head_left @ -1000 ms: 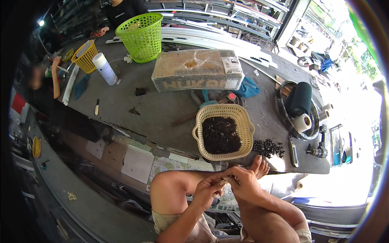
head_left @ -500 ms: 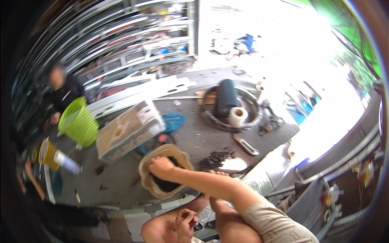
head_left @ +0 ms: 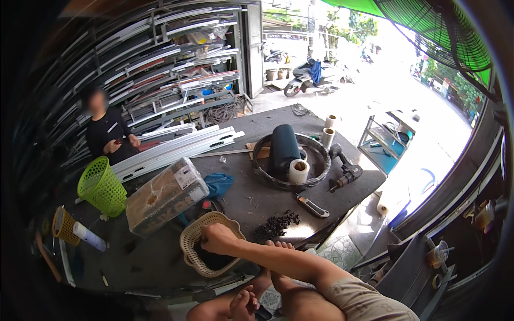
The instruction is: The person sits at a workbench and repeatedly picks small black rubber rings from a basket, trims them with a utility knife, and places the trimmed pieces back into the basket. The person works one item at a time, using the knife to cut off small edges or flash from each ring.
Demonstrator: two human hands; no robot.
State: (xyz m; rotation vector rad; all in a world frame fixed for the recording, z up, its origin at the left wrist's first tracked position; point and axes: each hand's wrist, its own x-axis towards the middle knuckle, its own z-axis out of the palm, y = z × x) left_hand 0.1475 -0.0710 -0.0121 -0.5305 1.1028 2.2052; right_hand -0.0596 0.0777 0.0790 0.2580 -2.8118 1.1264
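Note:
A beige woven-look plastic basket (head_left: 188,241) sits at the near edge of the dark table, holding a mass of small black pieces (head_left: 214,260). Into it reaches my right hand (head_left: 218,239), closed, knuckles up; its fingertips and anything between them are hidden. Low in the picture, over my lap, my left hand (head_left: 244,304) has its fingers curled in; whatever they might hold cannot be made out. To the right of the basket, close to my bare foot (head_left: 281,245), lies a loose heap of small black pieces (head_left: 278,224).
Behind the basket stand a worn cardboard box (head_left: 166,198) and a green basket (head_left: 101,187). A utility knife (head_left: 312,206), a cordless drill (head_left: 347,170), and a black ring (head_left: 262,171) around a dark roll (head_left: 284,147) lie rightward. A co-worker (head_left: 110,128) stands far left, beside white metal profiles (head_left: 176,150).
The view has shifted and sharpened. My right hand stays in the basket; my left hand appears lower. The co-worker looks more upright, with both hands now held in front.

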